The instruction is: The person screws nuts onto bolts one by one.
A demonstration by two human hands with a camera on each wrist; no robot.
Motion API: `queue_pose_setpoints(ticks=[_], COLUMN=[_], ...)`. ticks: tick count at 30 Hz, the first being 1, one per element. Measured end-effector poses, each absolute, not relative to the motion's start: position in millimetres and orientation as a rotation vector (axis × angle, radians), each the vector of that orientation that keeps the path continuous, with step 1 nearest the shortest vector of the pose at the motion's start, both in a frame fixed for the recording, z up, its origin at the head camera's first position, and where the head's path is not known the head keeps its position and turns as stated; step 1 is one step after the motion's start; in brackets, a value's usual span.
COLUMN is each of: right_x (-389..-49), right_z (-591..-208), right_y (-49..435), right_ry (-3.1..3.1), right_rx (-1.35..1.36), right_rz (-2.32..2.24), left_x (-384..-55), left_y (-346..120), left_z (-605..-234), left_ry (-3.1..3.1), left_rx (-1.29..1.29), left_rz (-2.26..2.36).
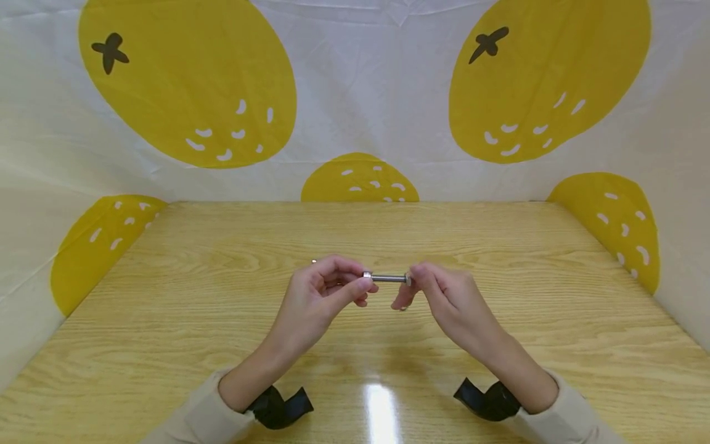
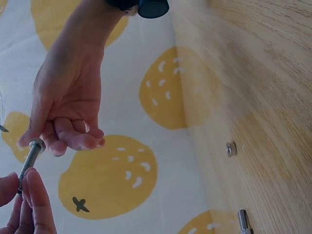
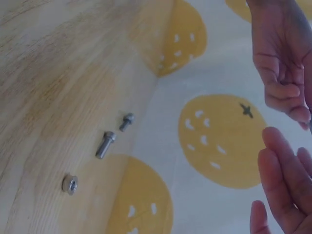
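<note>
A silver metal bolt (image 1: 388, 279) with a threaded shank lies level between my two hands. My left hand (image 1: 316, 299) pinches its left end between thumb and index finger. At the right end, the thumb and fingertips of my right hand (image 1: 452, 302) grip a wider round piece. Each end carries a thicker piece; which is the bolt's head and which a nut I cannot tell. The left wrist view shows the bolt's thread (image 2: 30, 160) bare between the hands. In the right wrist view, the bolt is mostly out of frame.
On the wooden table (image 1: 194, 327), a nut (image 2: 231, 148) and part of a bolt (image 2: 244, 222) show in the left wrist view. Another nut (image 3: 71, 184), a bolt (image 3: 105, 145) and a shorter bolt (image 3: 126, 121) appear in the right wrist view. A patterned cloth (image 1: 371, 92) surrounds the table.
</note>
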State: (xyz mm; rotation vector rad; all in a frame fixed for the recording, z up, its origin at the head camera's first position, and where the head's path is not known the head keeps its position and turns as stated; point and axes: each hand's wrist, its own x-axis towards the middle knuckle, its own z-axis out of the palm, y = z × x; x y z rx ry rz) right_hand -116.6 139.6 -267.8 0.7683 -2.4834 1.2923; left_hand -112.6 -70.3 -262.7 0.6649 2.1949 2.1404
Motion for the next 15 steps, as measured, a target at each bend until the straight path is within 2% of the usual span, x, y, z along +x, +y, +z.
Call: queue_pose_setpoints(ticks=[15], right_x=[-123.8], right_z=[-263.1], right_y=[149.3], right_ry=[-2.23], right_rx=[1.065], right_rz=[1.038], left_x=[-114.5], left_y=[-72.2], left_z=[-262.8], left_ry=[2.15], left_rx=[0.625], left_rz=[2.156])
